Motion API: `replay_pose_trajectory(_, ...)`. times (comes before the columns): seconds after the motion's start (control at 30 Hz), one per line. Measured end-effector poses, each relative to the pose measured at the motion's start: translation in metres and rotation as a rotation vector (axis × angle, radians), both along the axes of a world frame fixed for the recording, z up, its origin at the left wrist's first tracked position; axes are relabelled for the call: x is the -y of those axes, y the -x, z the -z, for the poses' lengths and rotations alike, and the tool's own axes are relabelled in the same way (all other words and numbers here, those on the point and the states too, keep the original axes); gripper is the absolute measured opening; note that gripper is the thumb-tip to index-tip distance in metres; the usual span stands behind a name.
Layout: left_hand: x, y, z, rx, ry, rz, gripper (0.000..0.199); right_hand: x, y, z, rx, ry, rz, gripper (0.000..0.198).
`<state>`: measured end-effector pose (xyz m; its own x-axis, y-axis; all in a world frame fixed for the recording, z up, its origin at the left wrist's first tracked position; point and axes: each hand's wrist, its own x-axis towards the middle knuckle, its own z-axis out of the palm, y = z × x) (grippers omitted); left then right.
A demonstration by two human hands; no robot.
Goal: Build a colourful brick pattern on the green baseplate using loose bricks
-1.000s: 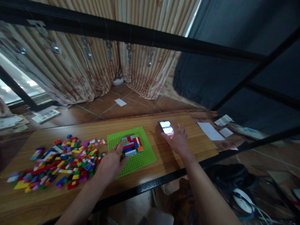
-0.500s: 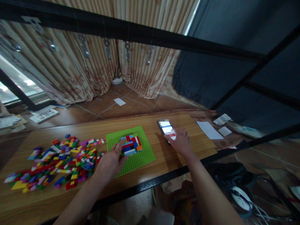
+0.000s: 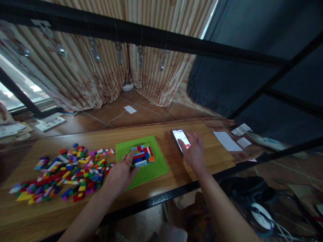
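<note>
A green baseplate (image 3: 158, 164) lies on the wooden table, bearing a low patch of red, blue, white and orange toy bricks (image 3: 143, 156). My left hand (image 3: 121, 173) rests over the plate's left side, fingers stretched out, the fingertips at the left edge of the brick patch. Whether they press on it I cannot tell. To the right lies a phone (image 3: 178, 135) with its screen lit. Over its lower end hovers my right hand (image 3: 193, 150), thumb across the screen and the other fingers spread. It grips nothing.
A wide heap of loose coloured bricks (image 3: 75, 168) covers the table's left part. Black metal bars (image 3: 156, 200) run along the near edge and across above. White paper sheets (image 3: 226, 141) lie beyond the table's right end. Curtains (image 3: 101, 77) hang behind.
The phone's screen has switched to a mostly white display with a red button. My right hand's thumb has shifted and its fingers have spread. My left hand stays at the bricks.
</note>
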<state>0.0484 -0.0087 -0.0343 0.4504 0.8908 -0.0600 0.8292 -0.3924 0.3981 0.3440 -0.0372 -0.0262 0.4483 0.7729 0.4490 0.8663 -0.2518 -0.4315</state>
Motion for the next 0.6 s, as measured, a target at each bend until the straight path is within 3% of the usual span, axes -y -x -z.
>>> replay_pose_trajectory(0.2,0.001,-0.001,-0.002,-0.023,0.007,-0.011,0.062,0.014,0.077,-0.005,-0.042,-0.116,-0.353,0.055)
replay_pose_trajectory(0.33,0.003,-0.001,-0.003,-0.008,0.01,0.002,0.063,0.021,0.108,-0.005,-0.079,-0.143,-0.526,0.049)
replay_pose_trajectory(0.47,-0.001,0.005,-0.01,0.027,0.003,-0.055,0.048,0.02,0.117,-0.008,-0.131,-0.189,-0.579,0.042)
replay_pose_trajectory(0.53,-0.001,0.01,-0.022,0.1,0.032,-0.078,0.031,0.017,0.116,-0.01,-0.184,-0.206,-0.551,0.037)
replay_pose_trajectory(0.6,0.007,0.015,-0.043,0.25,0.165,-0.011,0.026,0.015,0.116,-0.011,-0.237,-0.215,-0.512,0.033)
